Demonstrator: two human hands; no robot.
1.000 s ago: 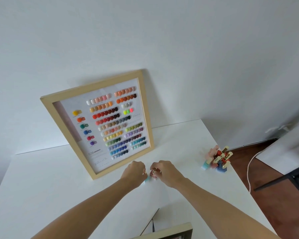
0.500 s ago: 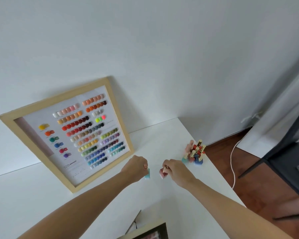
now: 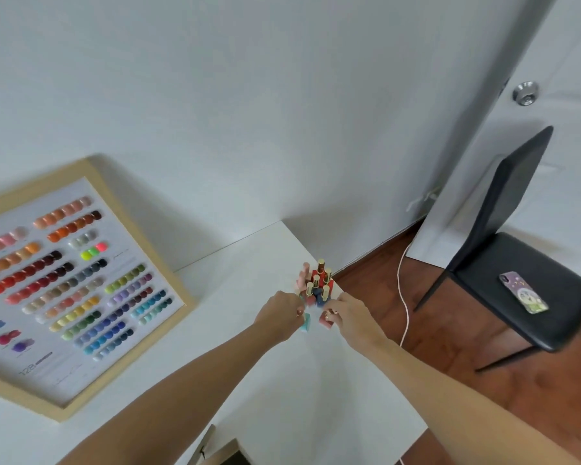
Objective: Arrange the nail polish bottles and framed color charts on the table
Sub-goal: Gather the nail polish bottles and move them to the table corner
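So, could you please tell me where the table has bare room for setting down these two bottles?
Bare tabletop lies between the framed color chart and the bottle cluster, and nearer, between the forearms. The far right corner by the cluster is crowded, close to the edge.

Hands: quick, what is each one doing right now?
Left hand: closed around a teal nail polish bottle.
Right hand: closed around a red nail polish bottle.
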